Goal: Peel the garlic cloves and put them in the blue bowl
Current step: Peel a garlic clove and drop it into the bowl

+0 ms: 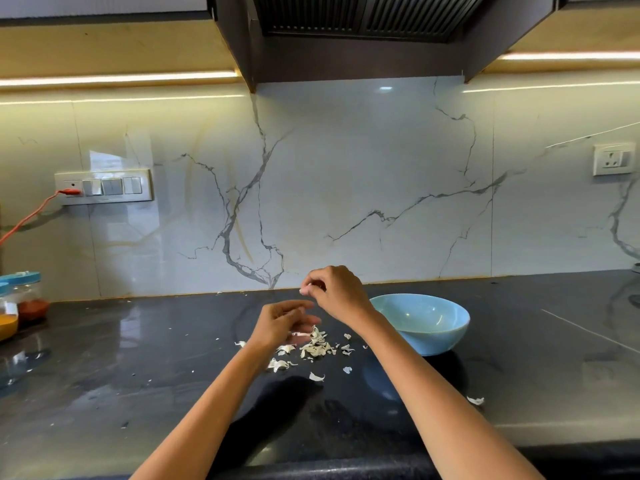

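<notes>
Pinching a small pale garlic clove (306, 289) in curled fingertips, the right hand (337, 292) hovers raised above the dark polished stone counter (138, 358). Lower and just beside it, the left hand (282, 322) hangs loosely curled over scattered white papery garlic skins (317, 346). The round light-blue bowl (429, 323) sits just right of the right wrist.

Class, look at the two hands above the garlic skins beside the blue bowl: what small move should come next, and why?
Probably carry the right hand right and drop its small pale piece into the blue bowl, if it is a peeled clove; that is too small to tell. The piece is pinched at the fingertips, the bowl lies just right, and skins already litter the counter.
</notes>
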